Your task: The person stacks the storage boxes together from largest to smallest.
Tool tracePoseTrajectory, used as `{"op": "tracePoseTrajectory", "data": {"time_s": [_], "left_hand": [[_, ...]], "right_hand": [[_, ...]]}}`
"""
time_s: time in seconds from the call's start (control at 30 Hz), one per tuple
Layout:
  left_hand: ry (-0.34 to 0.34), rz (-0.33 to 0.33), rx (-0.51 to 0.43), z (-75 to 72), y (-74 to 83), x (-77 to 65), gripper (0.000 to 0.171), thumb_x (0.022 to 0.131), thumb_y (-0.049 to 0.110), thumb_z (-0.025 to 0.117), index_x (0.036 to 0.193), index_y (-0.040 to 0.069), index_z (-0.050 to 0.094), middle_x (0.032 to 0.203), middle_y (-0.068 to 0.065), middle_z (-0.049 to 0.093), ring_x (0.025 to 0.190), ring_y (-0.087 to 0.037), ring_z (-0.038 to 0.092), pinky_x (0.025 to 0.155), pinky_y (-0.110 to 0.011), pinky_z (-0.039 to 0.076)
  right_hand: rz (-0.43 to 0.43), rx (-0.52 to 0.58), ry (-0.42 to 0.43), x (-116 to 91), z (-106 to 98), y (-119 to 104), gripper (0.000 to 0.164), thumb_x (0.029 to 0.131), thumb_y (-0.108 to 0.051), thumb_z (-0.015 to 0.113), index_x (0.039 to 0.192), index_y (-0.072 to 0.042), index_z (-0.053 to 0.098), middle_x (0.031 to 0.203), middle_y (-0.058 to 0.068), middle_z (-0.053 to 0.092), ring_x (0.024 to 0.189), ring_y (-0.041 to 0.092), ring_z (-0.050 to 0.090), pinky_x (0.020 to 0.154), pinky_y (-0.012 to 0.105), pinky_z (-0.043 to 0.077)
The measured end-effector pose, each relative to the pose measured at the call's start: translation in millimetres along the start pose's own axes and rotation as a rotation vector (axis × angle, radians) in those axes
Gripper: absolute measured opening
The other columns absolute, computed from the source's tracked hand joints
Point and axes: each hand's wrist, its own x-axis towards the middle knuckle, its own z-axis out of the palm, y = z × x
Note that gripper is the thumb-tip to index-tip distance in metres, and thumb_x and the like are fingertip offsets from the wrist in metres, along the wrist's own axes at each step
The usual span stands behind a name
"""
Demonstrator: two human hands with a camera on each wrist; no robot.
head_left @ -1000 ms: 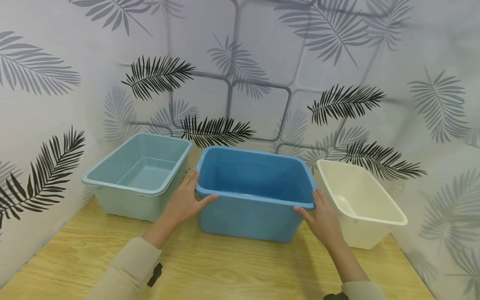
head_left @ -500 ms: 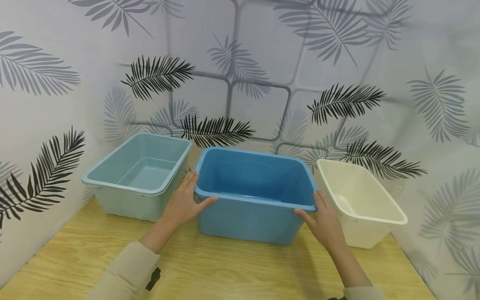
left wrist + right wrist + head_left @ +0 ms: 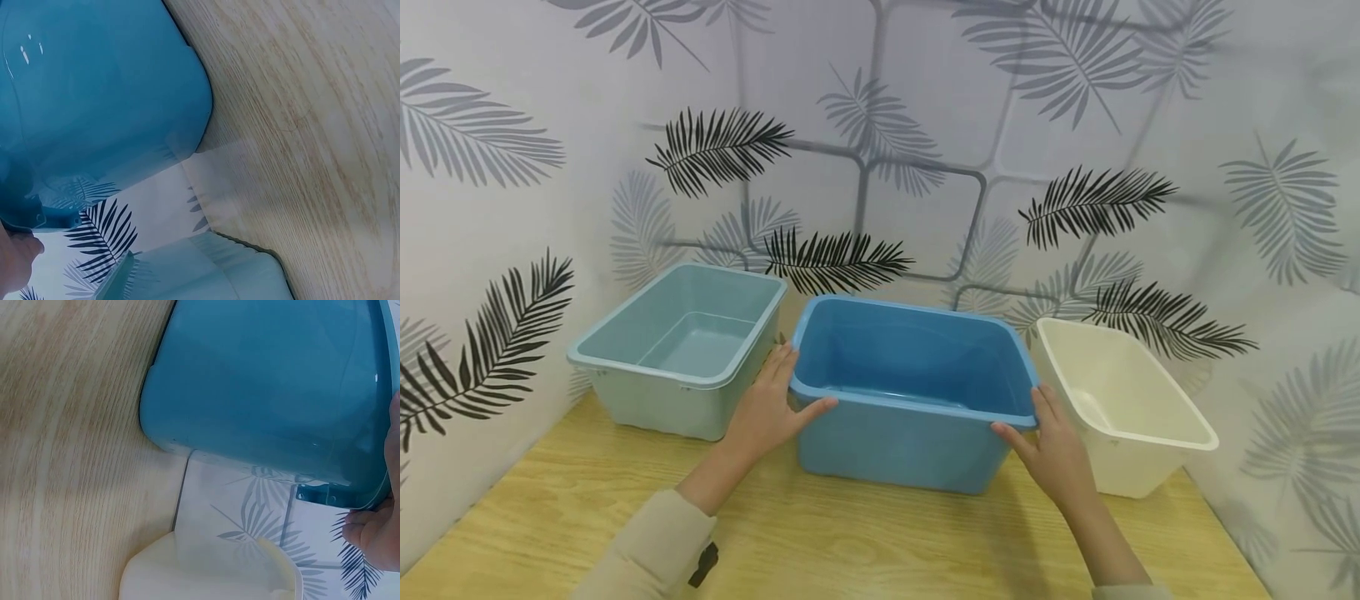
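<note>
An open-topped blue plastic tub [image 3: 895,442] stands in the middle of the table against the patterned backdrop, its inside bare. My left hand [image 3: 765,418] holds its left front corner, thumb on the front rim and fingers along the side. At the right front corner my right hand [image 3: 1058,458] grips the rim likewise. In the right wrist view, fingers of the right hand [image 3: 375,540] tuck under the rim's corner. Only a bit of the left hand [image 3: 15,262] shows at the edge of the left wrist view.
To the left sits a pale grey-green tub [image 3: 655,404], close beside my left hand. A cream tub [image 3: 1131,467] stands at the right, just behind my right hand. All three rest on a wood-grain table [image 3: 850,550]; leaf-patterned sheeting [image 3: 925,83] rises behind.
The blue tub's right end has swung slightly towards me and to the right, my right hand going with it. My left hand stays at the left corner.
</note>
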Motion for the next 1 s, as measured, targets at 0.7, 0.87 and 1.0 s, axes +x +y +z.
{"op": "tracePoseTrajectory", "data": {"time_s": [0.7,0.87,1.0], "left_hand": [[0.061,0.043,0.001,1.1,0.8,-8.3,0.089,0.072,0.053,0.066,0.133,-0.005,0.038,0.142,-0.021,0.034,0.132,-0.035,0.031,0.095,-0.05,0.041],[0.065,0.049,-0.001,0.4,1.7,-10.6,0.089,0.071,0.052,0.067,0.132,-0.006,0.038,0.141,-0.021,0.035,0.132,-0.034,0.032,0.096,-0.05,0.041],[0.075,0.059,-0.001,-0.1,2.1,-12.0,0.089,0.071,0.051,0.068,0.132,-0.006,0.039,0.141,-0.022,0.036,0.132,-0.034,0.032,0.094,-0.05,0.042]], "right_hand": [[-0.02,-0.013,0.038,-9,-1,1,0.079,0.08,-0.044,0.062,0.132,0.01,0.036,0.138,0.029,0.034,0.12,0.047,0.04,0.089,0.058,0.04],[-0.009,-0.014,0.028,-11,-2,-1,0.08,0.081,-0.045,0.062,0.132,0.01,0.036,0.139,0.029,0.033,0.121,0.047,0.04,0.09,0.058,0.04],[-0.008,-0.018,0.038,-13,-4,-2,0.079,0.08,-0.045,0.062,0.132,0.01,0.037,0.138,0.028,0.034,0.12,0.047,0.04,0.089,0.058,0.041]]}}
